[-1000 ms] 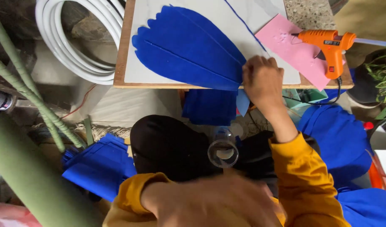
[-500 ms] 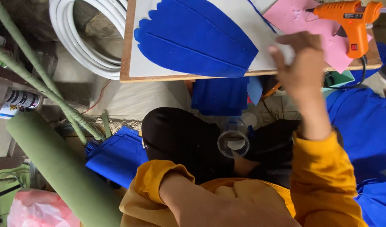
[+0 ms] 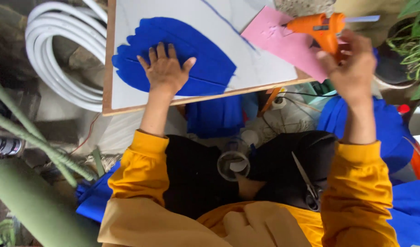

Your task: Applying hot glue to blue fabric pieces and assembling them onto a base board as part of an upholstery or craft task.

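Note:
My left hand [image 3: 164,69] lies flat, fingers spread, on a blue petal-shaped piece of fabric [image 3: 198,55] that rests on a white board with a wooden edge [image 3: 123,98]. My right hand [image 3: 351,68] is closed around the handle of an orange glue gun [image 3: 318,28], held above a pink sheet [image 3: 278,43] at the board's right end. Both arms wear yellow sleeves.
A coil of white hose [image 3: 59,55] lies left of the board. Green wrapped stems [image 3: 31,137] and a thick green roll [image 3: 31,206] are at lower left. Scissors [image 3: 307,183] and a clear tape roll [image 3: 233,165] rest on my black-clad lap. Blue fabric pieces [image 3: 393,137] lie around.
My left hand rose from my lap and pressed flat onto the blue piece. My right hand reached to the glue gun and took hold of it. The view shifted.

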